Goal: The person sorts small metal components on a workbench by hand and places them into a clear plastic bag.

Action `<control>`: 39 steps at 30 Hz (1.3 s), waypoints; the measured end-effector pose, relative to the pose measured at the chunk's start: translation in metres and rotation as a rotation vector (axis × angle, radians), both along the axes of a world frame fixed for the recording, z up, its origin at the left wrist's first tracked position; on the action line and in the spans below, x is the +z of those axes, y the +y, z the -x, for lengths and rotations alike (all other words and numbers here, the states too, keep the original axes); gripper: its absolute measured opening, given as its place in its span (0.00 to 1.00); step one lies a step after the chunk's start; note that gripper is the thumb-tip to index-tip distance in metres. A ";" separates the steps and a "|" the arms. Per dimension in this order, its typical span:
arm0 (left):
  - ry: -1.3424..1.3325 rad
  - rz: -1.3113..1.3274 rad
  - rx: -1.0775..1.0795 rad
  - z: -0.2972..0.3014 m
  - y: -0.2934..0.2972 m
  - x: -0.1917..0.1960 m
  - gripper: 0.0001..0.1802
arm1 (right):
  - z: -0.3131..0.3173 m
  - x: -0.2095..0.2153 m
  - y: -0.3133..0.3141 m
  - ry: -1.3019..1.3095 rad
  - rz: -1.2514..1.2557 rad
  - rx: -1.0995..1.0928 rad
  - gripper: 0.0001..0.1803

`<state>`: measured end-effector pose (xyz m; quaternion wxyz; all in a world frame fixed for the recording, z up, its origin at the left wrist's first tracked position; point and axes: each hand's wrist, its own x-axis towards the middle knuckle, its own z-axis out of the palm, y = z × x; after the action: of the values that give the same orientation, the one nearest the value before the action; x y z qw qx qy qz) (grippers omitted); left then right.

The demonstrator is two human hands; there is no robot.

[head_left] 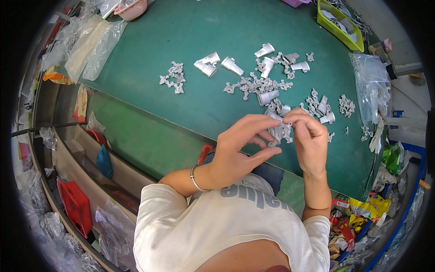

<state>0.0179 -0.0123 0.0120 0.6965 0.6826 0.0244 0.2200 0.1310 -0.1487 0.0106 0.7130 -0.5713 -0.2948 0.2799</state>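
- A small grey metal piece [290, 123] is held at the fingertips of the right hand [310, 140]; thumb and forefinger are closed in a pinch, and the piece is raised over the near side of the green table [195, 36].
- The left hand [240, 145] is held just beside it, palm turned toward the right hand. Its thumb and fingers are spread well apart in a wide curve. The forefinger tip is brought close to the pinched piece; whether contact is made cannot be told.
- Beyond and below the hands, a heap of grey metal parts [282, 132] is partly hidden by the left fingers.
- Farther back, a larger spread of small grey parts [258, 86] is strewn across the table, with silver tubes scattered among and around it.
- To the left of that spread, a single silver tube [232, 66] is laid at a slant; near it, a pair of silver tubes [206, 67] is placed side by side.
- A separate cluster of small parts [176, 77] is set at far left of the metal pieces, another cluster [346, 105] at right.
- At the far right corner, a yellow-green basket [324, 21] is filled with metal parts; a clear plastic bag [369, 81] is laid along the right edge.
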 end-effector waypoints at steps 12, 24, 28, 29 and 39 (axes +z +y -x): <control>-0.029 -0.172 0.100 0.000 -0.001 0.001 0.26 | 0.003 0.000 0.004 0.064 0.012 -0.027 0.08; 0.175 -0.659 0.829 0.007 0.113 -0.097 0.18 | -0.013 -0.040 0.002 -0.041 0.449 0.026 0.08; 0.506 -1.017 0.849 -0.001 0.139 -0.116 0.21 | -0.029 -0.051 -0.002 -0.245 0.521 -0.004 0.08; 0.533 -1.056 0.815 -0.003 0.144 -0.115 0.22 | -0.035 -0.056 -0.004 -0.255 0.522 -0.035 0.08; 0.645 -1.324 0.755 -0.015 0.251 -0.146 0.16 | -0.101 -0.077 -0.014 -0.574 0.662 -0.248 0.12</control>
<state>0.0326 0.2390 -0.1343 -0.0114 0.9271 0.3160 0.2013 0.2325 -0.1630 -0.0660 0.4096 -0.8539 -0.3046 0.1018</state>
